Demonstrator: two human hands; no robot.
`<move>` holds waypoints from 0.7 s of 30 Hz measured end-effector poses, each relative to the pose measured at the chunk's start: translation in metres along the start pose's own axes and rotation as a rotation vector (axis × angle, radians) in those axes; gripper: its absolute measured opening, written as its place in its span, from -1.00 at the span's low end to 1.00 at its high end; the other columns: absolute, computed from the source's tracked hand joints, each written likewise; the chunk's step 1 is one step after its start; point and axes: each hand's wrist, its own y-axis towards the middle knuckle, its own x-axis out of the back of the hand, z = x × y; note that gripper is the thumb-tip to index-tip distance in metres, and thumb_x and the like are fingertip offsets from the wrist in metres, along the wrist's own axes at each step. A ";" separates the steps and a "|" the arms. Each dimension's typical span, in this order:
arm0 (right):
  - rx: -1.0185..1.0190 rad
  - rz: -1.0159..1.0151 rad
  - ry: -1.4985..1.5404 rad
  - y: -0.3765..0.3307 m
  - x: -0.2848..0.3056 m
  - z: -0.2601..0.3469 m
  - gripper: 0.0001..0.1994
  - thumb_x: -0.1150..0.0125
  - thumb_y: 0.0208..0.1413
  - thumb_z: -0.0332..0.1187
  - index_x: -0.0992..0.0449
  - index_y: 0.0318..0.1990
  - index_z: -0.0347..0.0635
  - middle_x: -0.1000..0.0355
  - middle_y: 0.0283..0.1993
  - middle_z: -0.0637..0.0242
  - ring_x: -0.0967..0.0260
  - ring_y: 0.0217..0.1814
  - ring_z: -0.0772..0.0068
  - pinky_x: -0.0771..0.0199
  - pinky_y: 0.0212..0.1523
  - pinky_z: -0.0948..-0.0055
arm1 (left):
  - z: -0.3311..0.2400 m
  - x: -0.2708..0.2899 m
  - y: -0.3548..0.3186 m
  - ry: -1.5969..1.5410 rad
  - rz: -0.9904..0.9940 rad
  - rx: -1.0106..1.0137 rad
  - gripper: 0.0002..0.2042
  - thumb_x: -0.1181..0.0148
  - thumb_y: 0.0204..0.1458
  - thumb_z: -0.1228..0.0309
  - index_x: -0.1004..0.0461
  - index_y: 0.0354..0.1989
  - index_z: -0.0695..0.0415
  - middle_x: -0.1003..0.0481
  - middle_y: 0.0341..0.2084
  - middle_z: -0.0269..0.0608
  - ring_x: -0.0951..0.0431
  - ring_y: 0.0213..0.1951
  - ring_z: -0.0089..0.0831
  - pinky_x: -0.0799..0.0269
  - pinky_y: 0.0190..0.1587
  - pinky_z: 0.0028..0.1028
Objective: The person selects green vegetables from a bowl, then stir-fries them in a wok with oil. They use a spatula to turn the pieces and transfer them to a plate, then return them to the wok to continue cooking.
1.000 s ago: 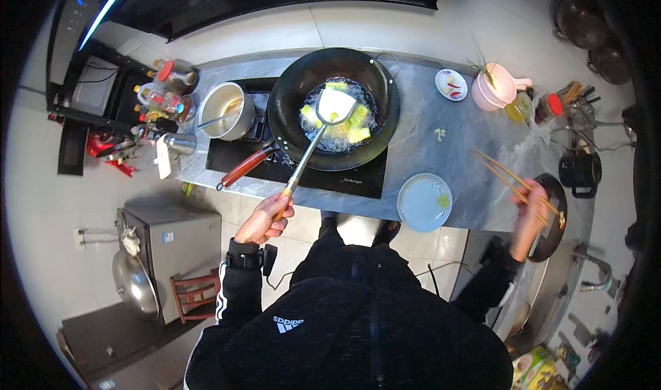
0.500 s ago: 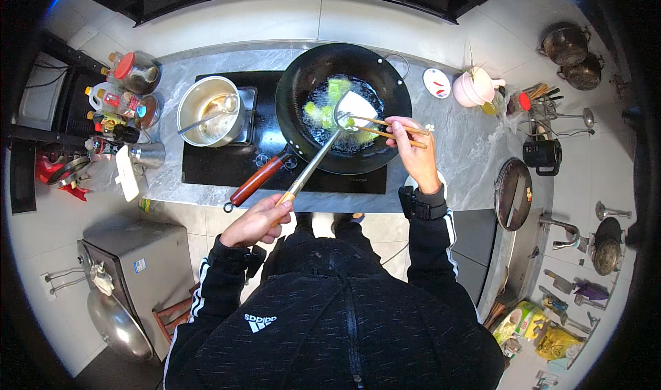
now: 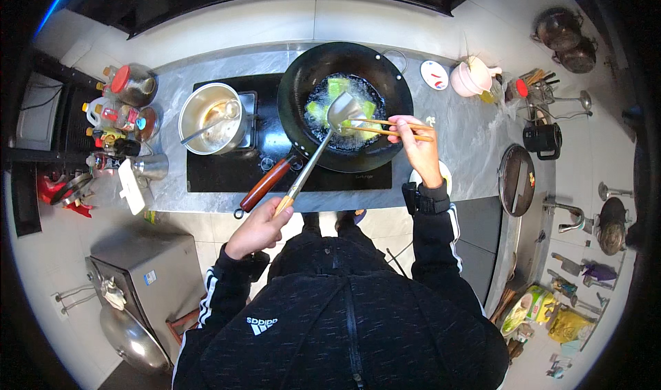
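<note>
1. Wok [image 3: 344, 66] on black cooktop [image 3: 227, 176] at middle of surface [image 3: 468, 142], green pieces [image 3: 337, 87] frying in oil.
2. Left hand [image 3: 258, 228] fingers wrapped around spatula [image 3: 310, 166] handle, blade over the food.
3. Right hand [image 3: 416, 145] fingers pinching chopsticks [image 3: 385, 127] above wok.
4. Steel pot [image 3: 210, 118] left of wok.

Black jacket w/ white sleeve stripes, black watch [image 3: 421, 202] on right wrist

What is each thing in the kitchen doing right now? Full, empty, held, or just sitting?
Wok: on the cooktop, bubbling oil and pale green pieces inside.
Spatula: held by left hand, blade in the wok.
Chopsticks: held by right hand, tips over the food.
Steel pot: uncovered, ladle resting inside.
</note>
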 end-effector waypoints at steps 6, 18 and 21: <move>0.060 -0.186 0.094 -0.028 0.032 -0.021 -0.74 -0.08 0.35 -0.35 -0.59 -0.10 -0.40 -0.58 -0.28 0.23 -0.54 -0.36 0.52 -0.55 -0.28 0.58 | 0.007 -0.016 0.000 0.780 -0.531 -0.480 -0.81 -0.18 0.15 0.39 -0.41 -0.15 0.22 -0.52 -0.40 0.14 -0.57 -0.30 0.12 -0.45 -0.28 -0.07; -0.003 -0.184 0.155 -0.049 0.069 -0.073 -0.75 -0.10 0.35 -0.33 -0.59 -0.10 -0.37 -0.57 -0.27 0.21 -0.54 -0.37 0.51 -0.58 -0.31 0.55 | 0.014 -0.068 -0.010 1.169 -0.922 -0.544 -0.77 -0.19 0.17 0.37 -0.37 -0.06 0.12 -0.48 -0.34 -0.11 -0.58 -0.49 -0.09 -0.46 -0.50 -0.21; -0.012 -0.068 0.051 -0.038 0.051 -0.067 -0.77 -0.09 0.32 -0.35 -0.61 -0.13 -0.35 -0.59 -0.29 0.21 -0.54 -0.40 0.53 -0.55 -0.34 0.57 | 0.020 -0.076 -0.015 1.179 -0.960 -0.520 -0.79 -0.18 0.18 0.37 -0.37 -0.07 0.11 -0.47 -0.36 -0.12 -0.58 -0.49 -0.09 -0.45 -0.53 -0.22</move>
